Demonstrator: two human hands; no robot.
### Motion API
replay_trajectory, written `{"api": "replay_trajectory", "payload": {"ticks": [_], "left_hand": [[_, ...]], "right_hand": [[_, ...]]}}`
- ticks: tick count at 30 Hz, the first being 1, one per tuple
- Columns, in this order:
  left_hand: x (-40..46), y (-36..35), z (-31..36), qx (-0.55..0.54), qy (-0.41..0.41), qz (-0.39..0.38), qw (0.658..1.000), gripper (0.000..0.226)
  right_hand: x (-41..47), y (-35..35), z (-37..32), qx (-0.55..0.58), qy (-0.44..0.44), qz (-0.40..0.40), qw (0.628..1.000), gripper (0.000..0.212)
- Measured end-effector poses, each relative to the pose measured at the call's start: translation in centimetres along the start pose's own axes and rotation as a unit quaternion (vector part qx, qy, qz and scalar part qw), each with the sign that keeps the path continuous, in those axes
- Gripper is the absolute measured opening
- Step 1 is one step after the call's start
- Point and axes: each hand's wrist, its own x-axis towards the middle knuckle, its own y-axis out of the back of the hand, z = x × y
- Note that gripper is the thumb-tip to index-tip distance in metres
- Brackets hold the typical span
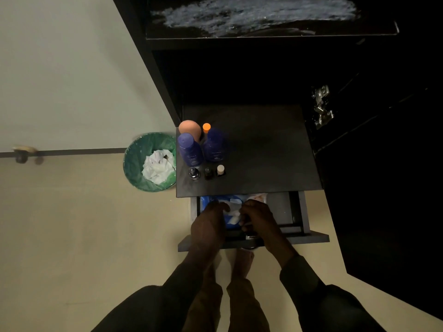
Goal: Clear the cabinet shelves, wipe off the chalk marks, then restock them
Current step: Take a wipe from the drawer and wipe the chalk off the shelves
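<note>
Both hands reach into the open drawer [297, 212]: left hand [211, 221] curled on the blue wipes pack [215, 202], right hand [257, 218] fingers pinching a white wipe [233, 215].

A home bathroom or bedroom corner: toiletry bottles [201, 149] on a dark cabinet [263, 149], lined wastebasket [134, 161] beside.

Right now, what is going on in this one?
A person stands at an open drawer under a dark cabinet top, both hands in it: the left hand and right hand are working at a blue pack of white wipes. Bottles sit on the top. The shelf above still carries chalk smears.
</note>
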Motion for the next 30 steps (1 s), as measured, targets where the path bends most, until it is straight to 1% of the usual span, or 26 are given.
{"api": "replay_trajectory", "payload": {"ticks": [2, 3, 4, 6, 8, 11, 13, 14, 15, 16, 17, 19, 20, 21, 24, 26, 27, 28, 30], "left_hand": [[-0.5, -0.3, 0.0, -0.009, 0.005, -0.007, 1.000, 0.039], [-0.9, -0.4, 0.1, -0.012, -0.001, 0.001, 1.000, 0.042], [-1.3, -0.6, 0.1, -0.011, -0.014, 0.013, 1.000, 0.045], [-1.8, -1.0, 0.2, 0.004, -0.045, 0.034, 0.998, 0.047], [-1.8, -1.1, 0.6, -0.002, -0.047, 0.027, 0.999, 0.040], [-1.2, -1.3, 0.8, -0.001, -0.037, 0.023, 0.999, 0.026], [-0.9, -1.3, 0.9, -0.008, -0.034, 0.035, 0.999, 0.023], [-0.9, -1.2, 0.9, -0.018, -0.031, 0.041, 0.998, 0.023], [-0.8, -1.1, 0.9, -0.026, -0.029, 0.045, 0.998, 0.022], [-0.8, -1.0, 0.8, -0.036, -0.024, 0.046, 0.998, 0.022], [-0.7, -1.1, 0.8, -0.047, -0.020, 0.042, 0.998, 0.021], [-0.6, -1.3, 0.7, -0.068, -0.020, 0.025, 0.997, 0.024], [-0.5, -1.3, 0.7, -0.076, -0.018, 0.017, 0.997, 0.026], [-0.5, -1.3, 0.7, -0.080, -0.013, 0.007, 0.997, 0.028], [-0.7, -1.4, 0.5, -0.108, -0.009, -0.014, 0.994, 0.028], [-0.6, -1.3, 0.3, -0.117, -0.003, -0.007, 0.993, 0.028], [-0.4, -1.3, 0.2, -0.114, 0.000, 0.004, 0.993, 0.027], [-0.2, -1.3, 0.1, -0.111, 0.002, 0.007, 0.994, 0.026], [0.2, -1.3, 0.1, -0.093, -0.001, -0.009, 0.996, 0.023]], "right_hand": [[0.0, 0.3, 0.2, 0.012, 0.038, 0.003, 0.999, 0.014], [-0.1, 0.4, 0.3, 0.023, 0.035, 0.012, 0.999, 0.012], [-0.2, 0.6, 0.4, 0.034, 0.027, 0.015, 0.999, 0.012], [-0.4, 0.9, 0.6, 0.035, 0.058, -0.006, 0.998, 0.010], [-0.7, 1.1, 0.8, 0.021, 0.086, -0.027, 0.996, 0.012], [-0.9, 1.2, 0.9, 0.015, 0.084, -0.031, 0.996, 0.014], [-1.0, 1.3, 1.0, -0.012, 0.100, -0.011, 0.995, 0.013], [-0.8, 1.4, 1.3, -0.047, 0.129, 0.004, 0.991, 0.010], [-0.7, 1.6, 1.7, -0.091, 0.163, 0.013, 0.982, 0.009], [-0.7, 1.6, 2.1, -0.144, 0.202, 0.015, 0.969, 0.017], [-0.5, 1.8, 2.7, -0.199, 0.243, 0.026, 0.949, 0.029], [0.1, 1.9, 3.8, -0.295, 0.322, 0.070, 0.897, 0.047], [0.3, 2.0, 4.2, -0.328, 0.362, 0.086, 0.868, 0.049], [0.5, 2.0, 4.3, -0.349, 0.388, 0.094, 0.848, 0.048], [0.9, 2.3, 4.5, -0.361, 0.410, 0.110, 0.830, 0.037], [1.2, 2.9, 4.6, -0.389, 0.433, 0.144, 0.800, 0.028], [1.3, 3.1, 4.5, -0.396, 0.440, 0.150, 0.792, 0.026], [1.4, 3.3, 4.6, -0.394, 0.444, 0.147, 0.791, 0.026], [1.2, 3.4, 4.4, -0.378, 0.450, 0.125, 0.799, 0.035]]}}
